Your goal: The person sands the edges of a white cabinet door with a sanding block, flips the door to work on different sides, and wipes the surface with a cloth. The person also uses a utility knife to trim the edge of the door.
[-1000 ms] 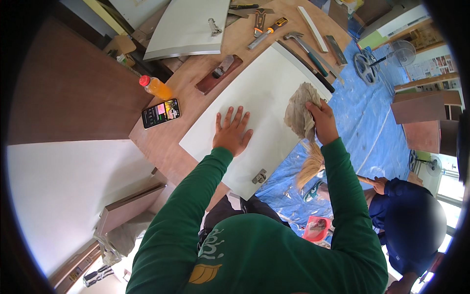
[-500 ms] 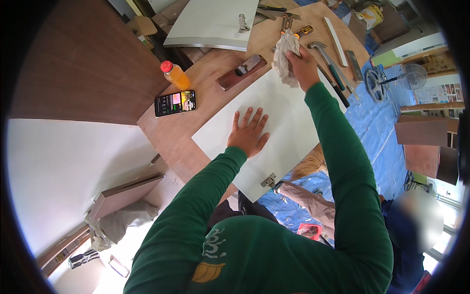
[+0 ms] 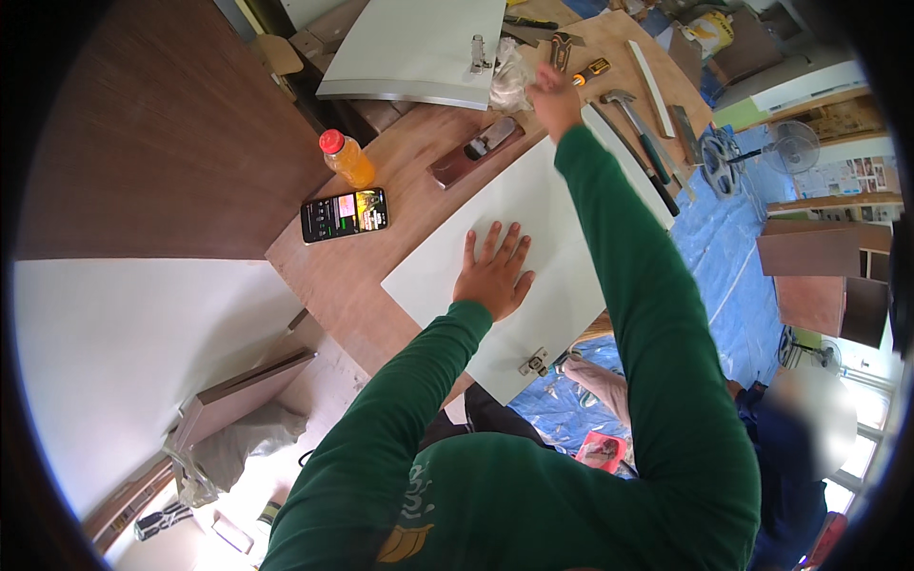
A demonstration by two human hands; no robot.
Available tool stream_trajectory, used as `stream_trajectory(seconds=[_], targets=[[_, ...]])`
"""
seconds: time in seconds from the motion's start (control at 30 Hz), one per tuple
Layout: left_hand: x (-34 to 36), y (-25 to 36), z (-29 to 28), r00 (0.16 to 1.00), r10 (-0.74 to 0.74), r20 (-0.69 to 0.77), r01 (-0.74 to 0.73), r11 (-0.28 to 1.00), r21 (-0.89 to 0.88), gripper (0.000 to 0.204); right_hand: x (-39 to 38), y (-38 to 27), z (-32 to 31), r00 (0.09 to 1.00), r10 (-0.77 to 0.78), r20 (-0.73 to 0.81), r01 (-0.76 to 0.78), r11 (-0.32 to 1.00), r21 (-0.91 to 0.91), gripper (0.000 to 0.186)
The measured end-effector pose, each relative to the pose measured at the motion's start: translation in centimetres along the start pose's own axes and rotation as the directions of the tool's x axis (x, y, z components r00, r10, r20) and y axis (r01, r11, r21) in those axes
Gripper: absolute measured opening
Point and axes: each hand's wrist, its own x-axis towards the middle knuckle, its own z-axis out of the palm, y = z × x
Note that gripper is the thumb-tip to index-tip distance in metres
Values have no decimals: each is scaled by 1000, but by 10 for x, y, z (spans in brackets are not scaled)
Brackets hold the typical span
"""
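Note:
My left hand [image 3: 492, 276] lies flat on a white panel [image 3: 533, 224], its fingers spread. The panel rests on a wooden worktop [image 3: 333, 276], and a metal hinge [image 3: 534, 363] is fixed near its close corner. Over the panel's far edge is my right hand [image 3: 555, 100], slightly blurred, its fingers apart and holding nothing I can see. Just left of those fingers a crumpled pale cloth [image 3: 511, 78] sits beside a second white panel [image 3: 414, 52]. A hand plane [image 3: 476, 152] with a reddish-brown body lies between the hands' panel and the worktop's left side.
An orange drink bottle [image 3: 348, 160] and a lit phone [image 3: 345, 215] are at left. A hammer [image 3: 636, 124], a yellow-black tool [image 3: 591, 70] and a white strip [image 3: 650, 88] lie far right. Blue sheeting [image 3: 724, 276] covers the floor; another person [image 3: 785, 457] is at lower right.
My right hand has moved left and the cloth has left its grasp, now lying beside the far panel. My left hand stays flat on the panel. The view has shifted slightly.

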Motion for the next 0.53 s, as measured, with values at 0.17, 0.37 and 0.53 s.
stream_trajectory(seconds=[0.17, 0.37, 0.53], targets=[[-5, -11, 8, 999, -28, -39, 27, 999, -34, 62, -173, -93, -97, 910, 399, 117, -413, 840, 353, 12], [2, -2, 12, 991, 29, -129, -36, 998, -46, 61, -439, -95, -252, 710, 681, 181, -536, 689, -488, 22], [0, -8, 28, 983, 67, -173, -66, 998, 15, 62, -741, -189, -251, -129, 991, -24, -882, -126, -455, 33]])
